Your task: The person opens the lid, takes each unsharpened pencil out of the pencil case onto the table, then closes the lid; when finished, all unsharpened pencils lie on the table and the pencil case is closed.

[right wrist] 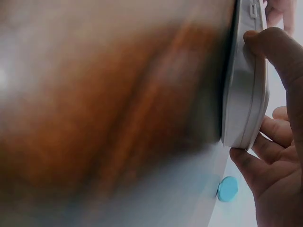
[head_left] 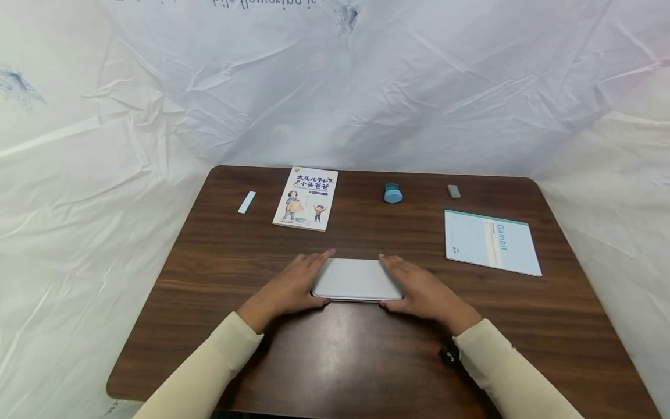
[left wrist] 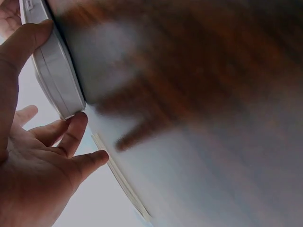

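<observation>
A flat silver-grey case (head_left: 358, 280) with rounded corners lies at the middle of the table, between both hands. My left hand (head_left: 294, 285) holds its left end, thumb on the near side and fingers along the end and far corner. At the right end, my right hand (head_left: 419, 288) grips it the same way. In the left wrist view the left thumb presses the side wall of the case (left wrist: 53, 71), and fingertips touch its corner. A small tab shows on the case (right wrist: 244, 90) in the right wrist view, near the right thumb. Its contents are hidden.
On the brown wooden table (head_left: 209, 291) lie a white picture-cover book (head_left: 309, 198), a pale blue strip (head_left: 247, 202), a small blue round-topped object (head_left: 392, 193), a small grey block (head_left: 453, 191) and a Gambit notepad (head_left: 489, 241). White sheeting (head_left: 366, 105) hangs behind.
</observation>
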### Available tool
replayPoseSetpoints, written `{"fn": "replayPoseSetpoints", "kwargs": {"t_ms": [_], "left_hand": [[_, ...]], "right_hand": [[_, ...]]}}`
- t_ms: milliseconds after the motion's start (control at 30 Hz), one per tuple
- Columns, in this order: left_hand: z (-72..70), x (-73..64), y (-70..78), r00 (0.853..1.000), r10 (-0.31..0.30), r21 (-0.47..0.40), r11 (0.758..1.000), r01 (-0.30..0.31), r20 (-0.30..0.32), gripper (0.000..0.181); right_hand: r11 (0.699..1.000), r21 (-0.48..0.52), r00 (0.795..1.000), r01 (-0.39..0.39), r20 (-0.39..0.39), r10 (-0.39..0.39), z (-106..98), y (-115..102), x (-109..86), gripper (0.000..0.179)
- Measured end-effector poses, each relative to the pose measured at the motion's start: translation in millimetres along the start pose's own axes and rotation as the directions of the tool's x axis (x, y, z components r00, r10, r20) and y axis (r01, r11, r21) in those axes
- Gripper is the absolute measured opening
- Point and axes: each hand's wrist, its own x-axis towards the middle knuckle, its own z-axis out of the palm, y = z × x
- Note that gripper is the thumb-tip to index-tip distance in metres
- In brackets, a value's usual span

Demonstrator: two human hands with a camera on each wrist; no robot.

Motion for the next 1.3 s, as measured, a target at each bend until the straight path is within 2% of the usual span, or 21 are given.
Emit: {"fn": "replayPoseSetpoints", "kwargs": {"t_ms": [133, 267, 367, 467, 533, 667, 700, 767, 867, 1067, 1200, 1300], "left_hand": [[-1.0, 0.8, -0.7, 1.0, 0.03, 0.024, 0.999, -0.03, -0.009, 0.108], [-4.1, 1.6, -0.7, 0.999, 0.032, 0.007, 0.999, -0.032, 0.011, 0.109], [-6.0, 3.3, -1.1, 0.999, -0.019, -0.042, 0.999, 0.02, 0.037, 0.116], [-7.2, 4.5, -1.6, 0.994, -0.096, -0.113, 0.988, 0.101, 0.048, 0.129], [-7.2, 5.3, -2.0, 0.989, -0.139, -0.148, 0.978, 0.144, 0.045, 0.139], [-5.8, 6.6, -3.4, 0.982, -0.186, -0.179, 0.966, 0.187, 0.024, 0.154], [-5.3, 7.0, -3.9, 0.981, -0.192, -0.181, 0.965, 0.192, 0.02, 0.157], [-4.6, 7.4, -4.5, 0.98, -0.197, -0.185, 0.963, 0.197, 0.019, 0.162], [-3.9, 7.5, -5.6, 0.981, -0.193, -0.191, 0.963, 0.193, 0.018, 0.166], [-4.0, 7.8, -5.8, 0.986, -0.163, -0.164, 0.972, 0.167, 0.037, 0.165], [-4.5, 11.6, -8.0, 0.988, -0.147, -0.153, 0.977, 0.152, 0.039, 0.165], [-6.1, 13.8, -9.4, 0.989, -0.141, -0.145, 0.979, 0.145, 0.04, 0.166]], "right_hand": [[1.0, 0.028, 1.0, -0.008, 0.02, 0.008, -4, 4, 2.6, 0.104], [0.992, 0.124, 1.0, -0.029, -0.006, 0.03, -10, 7, 3.2, 0.094], [0.979, 0.201, 0.999, -0.036, -0.022, 0.041, -15, 11, 3.2, 0.084], [0.968, 0.242, 0.998, -0.066, 0.012, 0.065, -20, 15, 4.8, 0.083], [0.942, 0.314, 0.993, -0.117, 0.048, 0.108, -24, 20, 7.0, 0.084], [0.853, 0.473, 0.973, -0.222, 0.055, 0.222, -32, 31, 11.6, 0.076], [0.826, 0.512, 0.968, -0.236, 0.044, 0.249, -34, 33, 12.3, 0.073], [0.798, 0.553, 0.958, -0.24, 0.002, 0.287, -37, 37, 14.1, 0.068], [0.778, 0.582, 0.938, -0.236, -0.075, 0.34, -41, 39, 19.1, 0.066], [0.779, 0.572, 0.885, -0.258, -0.183, 0.428, -41, 39, 32.8, 0.062], [0.8, 0.537, 0.868, -0.269, -0.226, 0.443, -38, 36, 34.6, 0.061], [0.818, 0.532, 0.859, -0.219, -0.292, 0.421, -36, 28, 28.7, 0.06]]}}
